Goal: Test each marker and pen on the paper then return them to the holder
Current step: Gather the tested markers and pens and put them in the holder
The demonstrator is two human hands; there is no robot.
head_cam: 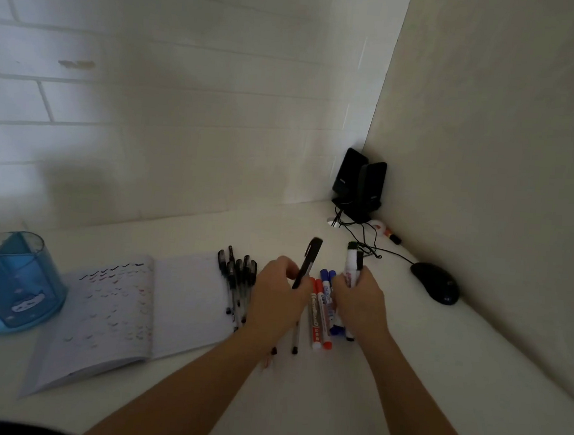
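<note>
Near the middle of the table, the left hand has its fingers curled round a black marker, which tilts up and away, its upper end toward the wall. Just to the right, the right hand grips a white-bodied marker upright. A second dark one seems bunched against it, though blur makes the count uncertain. Between and under the two hands lie red markers and blue markers, side by side on the table, partly hidden by fingers and wrists. A row of black-capped pens lies at the right edge of the open paper; the left hand covers the lower part of several. Both forearms reach in from the bottom edge, which cuts them off. The paper's left page carries rows of small test strokes, smeared by blur. At far left the translucent blue holder stands just beside the paper, its inner dividers showing through the wall. Off in the corner stand two black speakers, with a black mouse near the right wall.
</note>
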